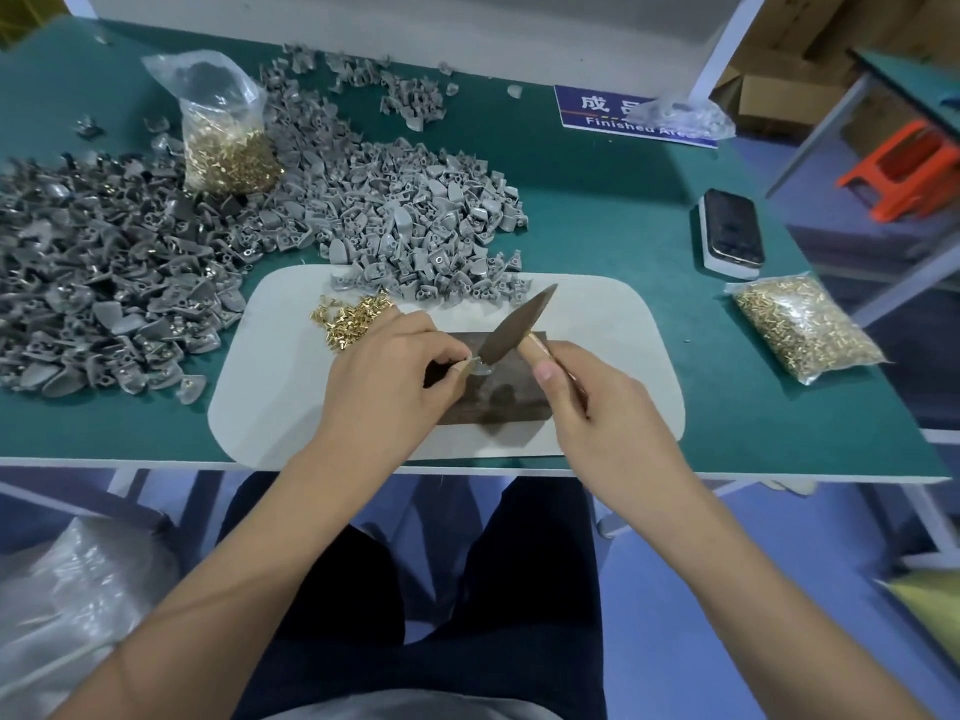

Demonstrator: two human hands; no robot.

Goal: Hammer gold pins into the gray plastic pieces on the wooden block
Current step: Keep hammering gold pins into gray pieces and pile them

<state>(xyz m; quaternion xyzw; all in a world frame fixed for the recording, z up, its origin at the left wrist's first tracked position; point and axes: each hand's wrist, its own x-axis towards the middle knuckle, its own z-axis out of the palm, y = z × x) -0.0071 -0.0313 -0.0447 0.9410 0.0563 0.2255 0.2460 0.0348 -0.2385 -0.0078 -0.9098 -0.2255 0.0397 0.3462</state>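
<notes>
Pinching one gray piece [477, 367], left hand [395, 376]; right hand [587, 402] grips one hammer [519, 324]

A small factory assembly station was shown. Heaps of gray pieces [218, 262] and bags of gold pins [808, 327] were spread over a green surface [597, 210], a sign [631, 116] reading "Finished Area" was fixed at the back, and cartons [779, 90] were stacked beyond.

Gray plastic pieces [415, 220] crowd the pad's [613, 324] far edge; loose gold pins [345, 319] lie left; bare pad lies right of the wooden block [498, 402].
</notes>
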